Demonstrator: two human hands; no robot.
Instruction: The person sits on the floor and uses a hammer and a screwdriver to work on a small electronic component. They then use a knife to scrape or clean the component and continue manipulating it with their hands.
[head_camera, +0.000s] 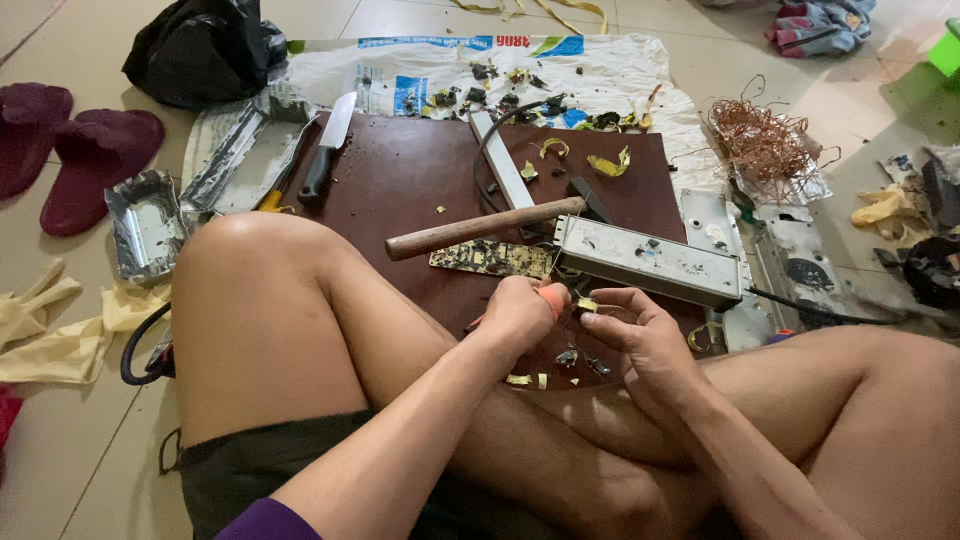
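pale floor tiles (60, 440) run under everything, and on them lies a dark red-brown board (400, 190) where a person sits cross-legged, bare knees either side of it. left hand (517, 312) is curled into a fist around an orange-handled tool (552, 296), only the orange end showing past the fingers. right hand (645, 330) sits just beside it, fingers drawn together and pinching a small yellowish scrap (587, 304) at their tips, close to the orange handle. just beyond the two hands lies a long grey metal box (650, 262), set at a slant on the board's right side, with a black cable (820, 312) trailing off to the right. a hammer with a wooden handle (480, 228) lies across the board, touching the box's left end, and a flat speckled circuit strip (492, 260) lies under it. further up the board a knife with a black grip (325, 150) rests near the left edge. a tangle of copper wire (762, 140) sits well apart at the upper right, on a white printed sack (420, 70). dark red slippers (75, 145) lie far left, near a black bag (200, 50), and pale yellow gloves (45, 330) lie beside the left knee.
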